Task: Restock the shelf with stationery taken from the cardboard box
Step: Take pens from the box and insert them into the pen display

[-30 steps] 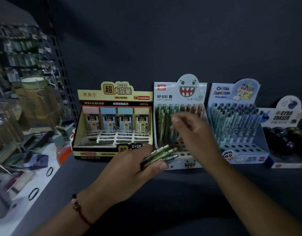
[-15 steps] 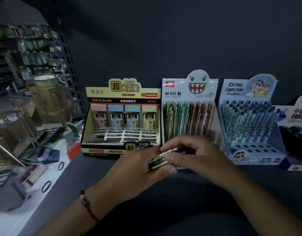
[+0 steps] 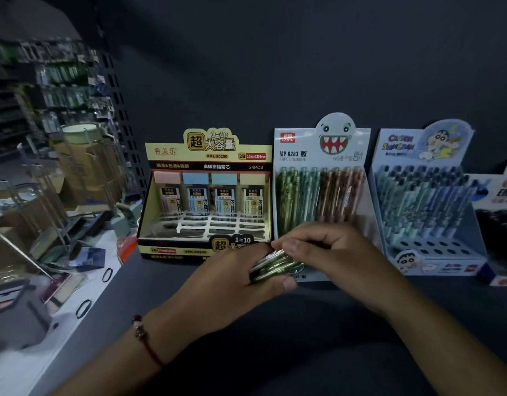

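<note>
A small bundle of green pencils (image 3: pixel 275 265) is gripped in the left hand (image 3: pixel 232 284), with the thumb curled under it and the fingers over it. The bundle is held just above the dark shelf (image 3: pixel 318 324), in front of the monster box (image 3: pixel 322 195). The right hand (image 3: pixel 332 252) is curled over the bundle's upper end, and one pencil is pinched between its thumb and fingertips. A red bracelet (image 3: pixel 143 338) is worn on the left wrist.

In the monster box, green pencils are stood on the left and brown ones on the right. To its left, the lead box (image 3: pixel 206 195) is set touching it, with four lead cases standing in its back row. To the right, the cartoon box (image 3: pixel 423 201) is filled with bluish pens, and an eraser box (image 3: pixel 501 218) is seen partly at the frame edge.
</note>
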Demonstrator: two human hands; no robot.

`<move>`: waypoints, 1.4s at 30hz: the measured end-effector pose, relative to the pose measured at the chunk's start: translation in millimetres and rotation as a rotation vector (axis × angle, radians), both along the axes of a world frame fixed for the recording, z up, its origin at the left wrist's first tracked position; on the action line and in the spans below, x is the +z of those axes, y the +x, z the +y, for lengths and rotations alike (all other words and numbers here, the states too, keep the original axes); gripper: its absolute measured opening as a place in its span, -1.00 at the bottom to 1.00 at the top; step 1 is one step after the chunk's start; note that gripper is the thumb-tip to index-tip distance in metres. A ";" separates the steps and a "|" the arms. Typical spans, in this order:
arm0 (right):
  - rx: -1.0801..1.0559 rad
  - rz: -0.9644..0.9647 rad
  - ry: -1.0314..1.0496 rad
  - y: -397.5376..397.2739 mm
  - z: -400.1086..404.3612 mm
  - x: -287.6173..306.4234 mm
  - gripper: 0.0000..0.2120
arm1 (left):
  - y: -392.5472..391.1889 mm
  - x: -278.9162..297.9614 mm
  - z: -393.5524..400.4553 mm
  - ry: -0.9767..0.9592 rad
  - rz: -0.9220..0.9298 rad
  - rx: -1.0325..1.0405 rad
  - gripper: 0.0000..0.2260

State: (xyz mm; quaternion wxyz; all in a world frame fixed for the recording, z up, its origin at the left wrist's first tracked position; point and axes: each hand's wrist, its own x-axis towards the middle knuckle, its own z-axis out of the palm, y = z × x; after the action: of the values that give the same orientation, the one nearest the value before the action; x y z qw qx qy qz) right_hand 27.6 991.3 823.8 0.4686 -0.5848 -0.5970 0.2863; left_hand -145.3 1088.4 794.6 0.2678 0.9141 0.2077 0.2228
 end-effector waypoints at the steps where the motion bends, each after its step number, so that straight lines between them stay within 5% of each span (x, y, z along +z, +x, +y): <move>1: -0.010 0.007 0.018 0.6 0.1 0.4 -0.72 | 0.1 0.0 -0.1 -0.023 0.000 0.002 -0.74; 15: -0.417 0.796 0.175 30.3 2.5 11.4 -0.69 | 1.1 -3.3 4.3 -0.068 -0.025 0.003 -0.80; 20: -0.423 1.008 0.338 40.8 2.7 10.1 -0.81 | -1.1 -7.0 11.4 0.014 -0.065 0.033 -0.60; 23: -0.439 0.920 0.449 44.0 2.4 9.8 -0.86 | -3.1 -6.5 16.0 0.029 -0.114 0.096 -0.55; 31: -0.449 0.149 0.474 39.0 13.1 43.4 -0.83 | -4.5 -6.0 20.1 0.020 -0.207 0.214 -0.50; 35: -0.441 0.107 0.562 44.8 19.8 41.9 -0.88 | -5.2 -5.4 21.8 -0.029 -0.272 0.249 -0.57; 42: -0.331 0.082 0.362 60.9 25.7 11.5 -0.79 | -4.9 -5.3 23.8 -0.019 -0.282 0.278 -0.54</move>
State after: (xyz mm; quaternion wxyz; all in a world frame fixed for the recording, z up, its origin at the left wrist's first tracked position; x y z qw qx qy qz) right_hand 88.5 1017.0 835.4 0.6300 -0.5692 -0.5151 0.1176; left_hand -150.2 1112.3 789.3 0.2697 0.8338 0.2946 0.3812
